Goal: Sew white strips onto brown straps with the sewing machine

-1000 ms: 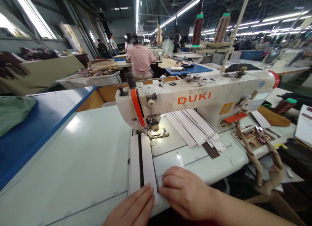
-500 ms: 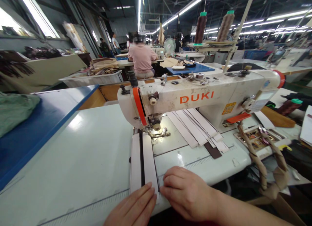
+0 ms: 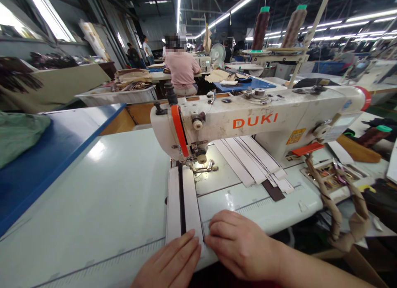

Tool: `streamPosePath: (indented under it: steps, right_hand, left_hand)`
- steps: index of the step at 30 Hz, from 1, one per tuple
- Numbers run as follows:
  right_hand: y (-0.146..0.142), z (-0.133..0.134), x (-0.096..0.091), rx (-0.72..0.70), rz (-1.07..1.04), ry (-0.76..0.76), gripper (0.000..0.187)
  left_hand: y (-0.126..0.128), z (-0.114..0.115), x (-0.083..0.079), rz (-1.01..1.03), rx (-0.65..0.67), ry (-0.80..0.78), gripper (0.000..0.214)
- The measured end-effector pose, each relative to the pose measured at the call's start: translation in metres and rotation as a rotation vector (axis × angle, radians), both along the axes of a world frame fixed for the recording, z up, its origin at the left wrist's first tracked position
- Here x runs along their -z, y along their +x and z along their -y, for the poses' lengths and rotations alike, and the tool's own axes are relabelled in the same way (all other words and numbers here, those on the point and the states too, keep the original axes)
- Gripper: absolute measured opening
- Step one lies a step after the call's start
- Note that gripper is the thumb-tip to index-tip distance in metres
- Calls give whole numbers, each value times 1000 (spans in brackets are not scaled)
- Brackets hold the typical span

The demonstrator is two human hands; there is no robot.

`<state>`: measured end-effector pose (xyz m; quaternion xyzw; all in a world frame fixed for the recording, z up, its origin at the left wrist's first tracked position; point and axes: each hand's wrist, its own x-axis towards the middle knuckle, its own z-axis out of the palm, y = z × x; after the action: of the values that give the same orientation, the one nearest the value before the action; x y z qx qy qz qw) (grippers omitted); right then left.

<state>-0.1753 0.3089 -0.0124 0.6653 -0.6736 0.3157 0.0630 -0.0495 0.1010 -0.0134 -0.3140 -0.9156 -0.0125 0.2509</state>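
Left hand (image 3: pixel 172 259): unclenched, fingers laid flat across near end of white strip (image 3: pixel 191 201). Right hand (image 3: pixel 242 244): fingers curled at strip's right edge; pinch or mere contact, cannot tell. Strip: on pale table (image 3: pixel 124 193), far end at head of sewing machine (image 3: pixel 217 122). Loose strips (image 3: pixel 252 162): fanned beneath machine arm, right of worked strip.

Brand "DUKI" (image 3: pixel 255 121), orange capitals, on arm of white sewing machine (image 3: pixel 263 109). Yellow label (image 3: pixel 296 136) on machine's upright: characters illegible. Blue emblem (image 3: pixel 347 104) near machine's right end: illegible. Ruler scale (image 3: pixel 257 202) on worktable (image 3: pixel 124 197): numerals unreadable.
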Motion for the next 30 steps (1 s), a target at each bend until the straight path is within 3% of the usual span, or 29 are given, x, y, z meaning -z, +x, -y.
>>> streamPosePath:
  steps: [7,11,16,26,30]
  right_hand:
    - [2,-2,0,34,85,-46,22]
    - [3,-1,-1,57,115,-43,20]
    - [2,-2,-7,55,113,86,19]
    - [1,4,-14,-18,12,215,23]
    - [0,5,-16,-34,-32,266,19]
  left_hand:
    - [-1,-6,-3,-15,-6,21,39]
    - [-3,-9,10,-133,-15,144,37]
    - [-3,-9,22,-140,-2,188,36]
    - [-6,-14,-6,-125,-27,115,36]
    - [-7,-13,0,-143,-20,135,35]
